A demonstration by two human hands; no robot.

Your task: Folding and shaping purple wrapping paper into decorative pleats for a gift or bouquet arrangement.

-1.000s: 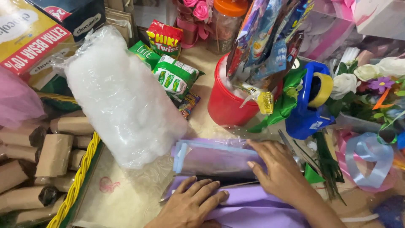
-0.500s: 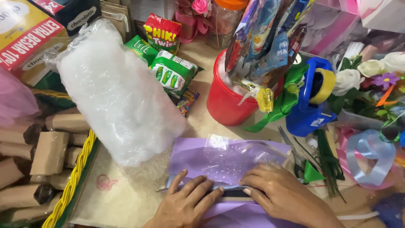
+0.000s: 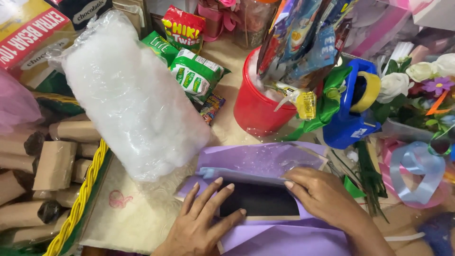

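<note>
Folding purple wrapping paper (image 3: pixel 265 163) over a flat dark box (image 3: pixel 258 199) looks like the step in hand: the left hand (image 3: pixel 201 223) lies spread, fingers wide, pinning the near sheet and the box's left edge, while the right hand (image 3: pixel 322 196) presses flat on the box's right end under the lifted flap. By my judgement, a neat crease calls for holding both down firmly. The bench (image 3: pixel 128 215) is crowded: a white wadding bag (image 3: pixel 132 95) far left, a red bucket (image 3: pixel 256 111) beyond, a blue tape dispenser (image 3: pixel 350 118) right.
</note>
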